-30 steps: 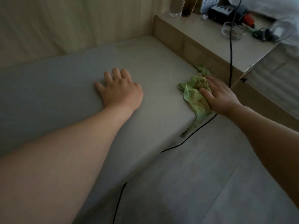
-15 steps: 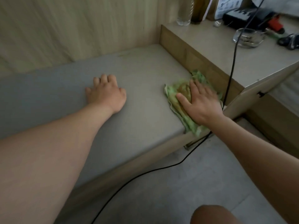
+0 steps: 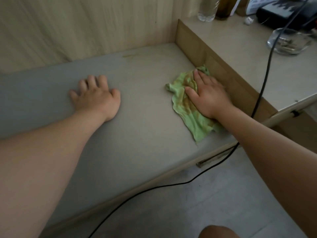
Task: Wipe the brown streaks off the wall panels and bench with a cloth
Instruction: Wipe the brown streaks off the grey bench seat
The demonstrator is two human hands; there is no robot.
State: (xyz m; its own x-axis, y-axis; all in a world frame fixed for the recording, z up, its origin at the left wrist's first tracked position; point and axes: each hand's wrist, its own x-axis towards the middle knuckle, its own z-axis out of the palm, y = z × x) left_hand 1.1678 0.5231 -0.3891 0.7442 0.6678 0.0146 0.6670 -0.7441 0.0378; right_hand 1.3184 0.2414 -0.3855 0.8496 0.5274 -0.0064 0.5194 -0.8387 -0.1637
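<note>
My right hand [image 3: 208, 95] lies flat with its fingers spread, pressing the cloth [image 3: 188, 107] down on the bench [image 3: 145, 134]. It grips nothing; it just pushes. My left hand [image 3: 96, 97] is flat and open too, resting on the bench well to the left of the cloth, holding nothing.

The cloth is green with brown smears soaked into it, so I think it has picked up dirt already. It sits near the right end of the bench, just beside the brown side panel [image 3: 223, 71].

I think the job is part done. A faint brown streak [image 3: 130, 55] shows on the bench beyond the cloth, close to the back wall [image 3: 85, 28]. The side panel looks a bit patchy, but I cannot tell if that is dirt. The back wall looks pale with no marks I can make out.

The bench top is flat, smooth and grey. Right of the cloth, above the panel, is a shelf [image 3: 240, 54] with a glass dish [image 3: 289, 42] and a bottle [image 3: 206, 9]. A black cord [image 3: 262, 83] hangs from there to the floor [image 3: 205, 203].
</note>
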